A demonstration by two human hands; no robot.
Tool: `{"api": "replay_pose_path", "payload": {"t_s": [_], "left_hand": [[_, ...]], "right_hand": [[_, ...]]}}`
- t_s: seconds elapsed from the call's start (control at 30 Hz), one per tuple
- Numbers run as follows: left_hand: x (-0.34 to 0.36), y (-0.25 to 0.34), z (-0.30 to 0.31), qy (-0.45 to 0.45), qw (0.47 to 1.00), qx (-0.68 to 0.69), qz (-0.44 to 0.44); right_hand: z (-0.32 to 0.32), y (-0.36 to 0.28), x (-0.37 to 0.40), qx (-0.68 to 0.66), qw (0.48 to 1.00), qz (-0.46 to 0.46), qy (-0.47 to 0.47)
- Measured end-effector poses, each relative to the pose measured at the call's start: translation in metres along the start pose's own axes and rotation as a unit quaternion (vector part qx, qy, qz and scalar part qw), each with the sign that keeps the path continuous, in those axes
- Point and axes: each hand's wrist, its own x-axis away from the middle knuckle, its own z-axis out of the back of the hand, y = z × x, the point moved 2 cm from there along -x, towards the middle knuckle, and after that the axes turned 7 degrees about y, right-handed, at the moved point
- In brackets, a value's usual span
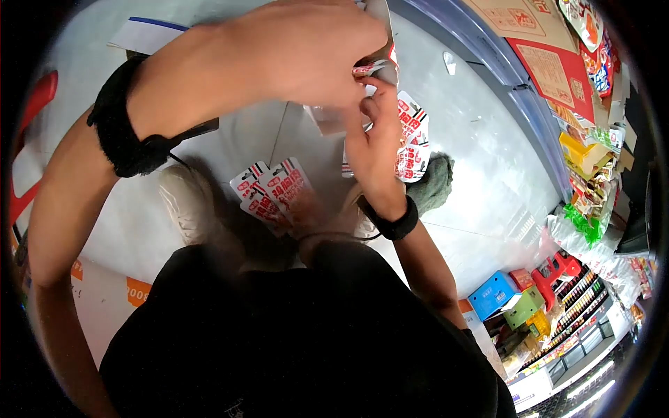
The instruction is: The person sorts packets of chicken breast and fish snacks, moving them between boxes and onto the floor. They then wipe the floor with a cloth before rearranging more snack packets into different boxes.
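Observation:
My left hand (334, 52) reaches across the top, beside the edge of an open carton (382, 28). Its fingers are curled and mostly hidden; a small red-and-white piece (364, 70) shows at them. Just below, touching or nearly touching it, my right hand (378, 136) has bent fingers pressed together, and what they hold is hidden. Several white packets with red print (412, 118) lie behind and beside my right hand. More of these packets (287, 187) are fanned out between my legs, over the grey floor (488, 167).
A beige shoe (187, 202) is left of the packets, and a dark grey shoe (433, 182) right. A blue-grey shelf edge (512, 87) runs along the right, with cartons (554, 78) and snack bags beyond. A blue box (495, 295) and red stool (554, 277) stand lower right.

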Motion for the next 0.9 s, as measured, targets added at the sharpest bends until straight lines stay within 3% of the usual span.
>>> {"api": "replay_pose_path", "payload": {"t_s": [0.17, 0.5, 0.67, 0.9], "left_hand": [[0.006, 0.017, 0.01, 0.011, 1.0, 0.013, -0.017], [-0.008, -0.002, 0.002, -0.03, 0.999, 0.042, -0.01], [-0.009, -0.003, -0.002, -0.038, 0.998, 0.046, -0.01], [-0.01, -0.006, -0.007, -0.04, 0.998, 0.05, -0.01]], "right_hand": [[-0.011, 0.012, -0.001, -0.178, 0.977, 0.012, 0.119], [-0.01, 0.006, 0.002, -0.226, 0.966, -0.003, 0.124], [-0.007, 0.0, 0.002, -0.218, 0.967, 0.055, 0.124], [-0.01, 0.002, -0.003, -0.239, 0.958, 0.024, 0.158]]}}
